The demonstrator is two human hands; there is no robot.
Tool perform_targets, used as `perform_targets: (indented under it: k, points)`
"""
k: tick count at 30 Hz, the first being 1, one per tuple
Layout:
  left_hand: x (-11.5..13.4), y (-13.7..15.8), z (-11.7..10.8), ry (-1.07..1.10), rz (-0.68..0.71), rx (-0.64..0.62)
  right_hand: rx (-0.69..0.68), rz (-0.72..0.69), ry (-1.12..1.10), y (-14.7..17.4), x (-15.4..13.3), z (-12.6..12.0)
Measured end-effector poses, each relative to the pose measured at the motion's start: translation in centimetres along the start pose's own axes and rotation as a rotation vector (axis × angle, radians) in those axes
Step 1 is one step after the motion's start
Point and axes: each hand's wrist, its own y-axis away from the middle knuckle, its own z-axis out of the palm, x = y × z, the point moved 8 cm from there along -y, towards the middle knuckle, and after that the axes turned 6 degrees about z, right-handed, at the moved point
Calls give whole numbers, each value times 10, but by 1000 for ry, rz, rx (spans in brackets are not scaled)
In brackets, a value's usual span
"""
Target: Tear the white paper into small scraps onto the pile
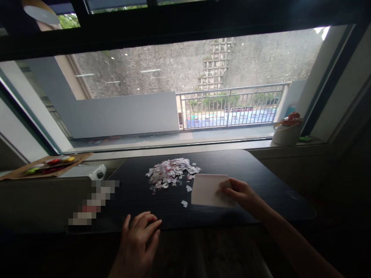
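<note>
On the dark tabletop (228, 162) lies a heap of small torn paper scraps (169, 173), mostly white with some pinkish bits. A loose scrap (184, 203) sits apart from the heap, toward the near edge. My right hand (239, 191) pinches the right side of a pale rectangular sheet of paper or card (205, 189), thumb on top. The sheet's left edge is beside the heap. My left hand (142, 235) is at the table's near edge, fingers apart and slightly bent, with nothing in it.
A blurred-out patch (92, 204) covers something at the table's left edge. Beyond it are a white radiator (84, 171) and brown paper (14, 172) with colourful items. A white pot (286, 134) stands on the sill by the window, at the right.
</note>
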Motion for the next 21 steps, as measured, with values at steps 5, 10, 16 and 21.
perform_targets:
  k: [5,10,16,21]
  points:
    - [4,-3,-3,38,-28,-21,-61,-35,139,-11,-3,37]
    - [8,-6,-5,71,-41,-30,-19,-57,217,-8,-9,31]
    - [21,-27,-10,75,15,-69,31,-45,280,-1,-6,18]
    - [42,-52,-11,81,82,-119,109,-51,282,2,-10,16]
